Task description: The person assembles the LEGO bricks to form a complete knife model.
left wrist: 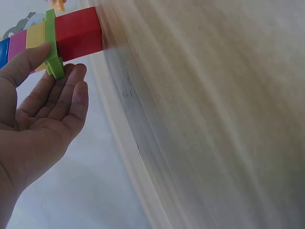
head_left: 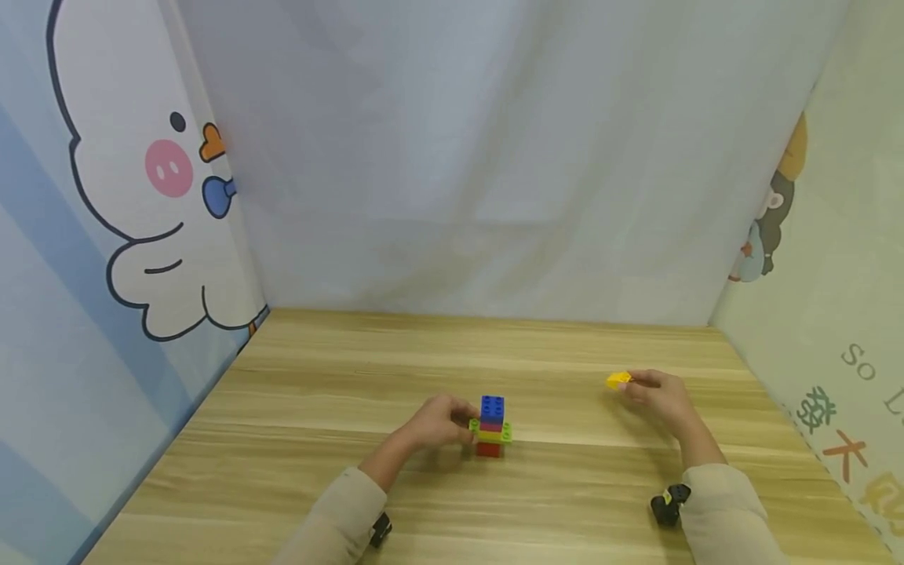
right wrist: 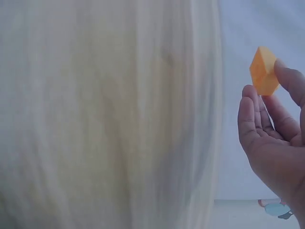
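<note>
A stack of toy building bricks (head_left: pixel 492 431) stands upright on the table. From the bottom it runs red, a wider green plate, yellow, pink and blue, with studs on top. My left hand (head_left: pixel 438 422) is at its left side and pinches one end of the green plate (left wrist: pixel 53 64) between thumb and fingers. Off to the right, my right hand (head_left: pixel 660 396) holds a small yellow brick (right wrist: pixel 264 71) between thumb and fingertips. In the right wrist view this brick is above the table surface, and the other fingers are loosely bent beneath it.
The wood-grain table (head_left: pixel 395 345) runs back to a pale curtain (head_left: pixel 494 157). Printed cartoon panels flank it on the left (head_left: pixel 141 259) and right (head_left: pixel 826 329). Black wrist devices (head_left: pixel 667 506) show at both sleeves.
</note>
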Demonstrator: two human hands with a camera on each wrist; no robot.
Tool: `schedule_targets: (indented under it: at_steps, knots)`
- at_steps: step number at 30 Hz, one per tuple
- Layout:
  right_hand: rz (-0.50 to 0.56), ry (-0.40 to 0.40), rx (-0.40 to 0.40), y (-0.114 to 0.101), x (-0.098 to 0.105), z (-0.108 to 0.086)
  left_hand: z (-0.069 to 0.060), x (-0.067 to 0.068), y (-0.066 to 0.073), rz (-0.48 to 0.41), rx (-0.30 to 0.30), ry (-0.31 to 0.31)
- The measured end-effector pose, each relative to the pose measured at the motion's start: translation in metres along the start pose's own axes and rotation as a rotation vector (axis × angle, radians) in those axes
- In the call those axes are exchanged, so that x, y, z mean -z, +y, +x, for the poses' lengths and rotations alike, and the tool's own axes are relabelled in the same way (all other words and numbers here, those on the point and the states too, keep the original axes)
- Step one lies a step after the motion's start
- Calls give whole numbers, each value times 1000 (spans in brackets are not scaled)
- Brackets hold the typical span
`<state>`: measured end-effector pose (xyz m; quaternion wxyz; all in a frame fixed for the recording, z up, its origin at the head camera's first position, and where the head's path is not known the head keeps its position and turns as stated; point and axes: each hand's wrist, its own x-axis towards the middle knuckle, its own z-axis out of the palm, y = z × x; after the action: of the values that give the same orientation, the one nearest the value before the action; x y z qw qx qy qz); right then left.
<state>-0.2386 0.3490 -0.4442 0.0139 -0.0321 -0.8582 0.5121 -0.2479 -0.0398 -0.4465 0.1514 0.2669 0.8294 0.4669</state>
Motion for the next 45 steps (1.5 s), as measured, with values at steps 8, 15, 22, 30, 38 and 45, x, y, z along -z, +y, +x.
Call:
schedule_targets:
  at_steps: [8, 15, 22, 30, 38, 45]
  knots:
    - [20, 5, 66, -7, -6, -5, 0, -4, 1, -13, 7, 3]
    - [-37, -6, 96, -18, -14, -9, 0, -5, 0, -9, 20, 15]
    - [-46, -9, 133, -24, -21, -11, 0, -6, 1, -20, 16, 9]
    - [-29, -26, 186, -32, -33, -12, 0, -5, 1, -23, 17, 5]
    - [13, -34, 220, -43, -44, -15, -1, -6, 0, -28, 29, 5]
    - [77, -41, 268, -55, -53, -19, -1, -6, -2, -35, 33, 7]
